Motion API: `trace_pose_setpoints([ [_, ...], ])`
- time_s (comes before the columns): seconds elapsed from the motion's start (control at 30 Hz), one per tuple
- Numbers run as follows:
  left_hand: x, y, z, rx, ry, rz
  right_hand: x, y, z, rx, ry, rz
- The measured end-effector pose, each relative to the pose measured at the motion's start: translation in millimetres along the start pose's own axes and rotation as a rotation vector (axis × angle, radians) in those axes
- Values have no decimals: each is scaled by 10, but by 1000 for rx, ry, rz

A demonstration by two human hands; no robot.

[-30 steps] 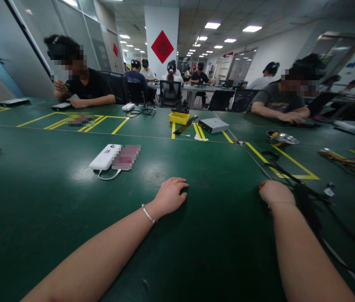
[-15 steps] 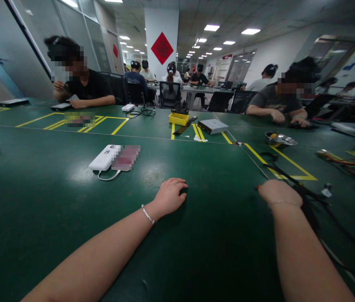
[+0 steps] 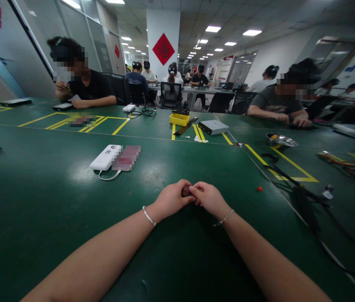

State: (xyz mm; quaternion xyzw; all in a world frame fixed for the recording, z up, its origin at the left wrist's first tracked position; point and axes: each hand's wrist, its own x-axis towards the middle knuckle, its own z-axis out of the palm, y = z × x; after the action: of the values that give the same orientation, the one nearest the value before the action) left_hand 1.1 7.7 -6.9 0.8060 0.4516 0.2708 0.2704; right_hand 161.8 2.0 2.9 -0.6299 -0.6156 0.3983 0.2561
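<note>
My left hand [image 3: 175, 197] and my right hand [image 3: 209, 198] meet at the fingertips just above the green table [image 3: 127, 247]. The fingers of both are curled and pinched together; whatever lies between them, if anything, is hidden or too small to make out. A small orange-red piece [image 3: 259, 188] rests on the table to the right of my right hand, apart from it. To the left of my left hand lies a white power bank [image 3: 106, 157] marked 15, joined by a short white cable [image 3: 110, 178] to a phone [image 3: 127, 158] beside it.
Black cables [image 3: 306, 201] run along the right side. Farther back are a yellow bin [image 3: 179, 120], a grey box [image 3: 213, 126], a metal bowl [image 3: 281, 139] and coloured wires [image 3: 344, 163]. Yellow tape [image 3: 256, 154] marks the table. Co-workers sit across it at left and right.
My right hand has moved left from the orange-red piece to meet my left hand. The left fingers, stretched out before, are now curled. The piece stays on the table.
</note>
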Motion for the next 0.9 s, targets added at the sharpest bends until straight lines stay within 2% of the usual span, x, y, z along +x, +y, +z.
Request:
trace_pose_setpoints([
  [0.07,-9,16,-5,-23,-15,0,-19,-31,111,7,-5,-47],
  [0.13,-8,19,-8,-46,-19,-11,-28,-40,135,-9,-19,-88],
  [0.23,8,-3,-6,-108,21,-51,-14,-18,6,-111,7,-138],
  [0.3,25,-36,1,-160,54,-73,8,37,-184,-322,156,-148],
  [0.37,43,-78,11,-225,80,-82,28,144,-436,-608,364,-108],
  [0.43,58,-120,20,-294,112,-86,39,304,-712,-816,532,14],
  [0.53,77,-160,24,-430,126,-98,37,586,-1073,-868,667,281],
  [0.6,85,-165,22,-521,126,-108,36,749,-1234,-834,654,421],
  [0.7,87,-150,15,-586,136,-125,59,894,-1349,-801,534,501],
  [0.8,84,-133,12,-619,123,-150,109,897,-1352,-806,466,456],
  [0.9,82,-125,17,-664,102,-150,151,765,-1239,-713,454,328],
])
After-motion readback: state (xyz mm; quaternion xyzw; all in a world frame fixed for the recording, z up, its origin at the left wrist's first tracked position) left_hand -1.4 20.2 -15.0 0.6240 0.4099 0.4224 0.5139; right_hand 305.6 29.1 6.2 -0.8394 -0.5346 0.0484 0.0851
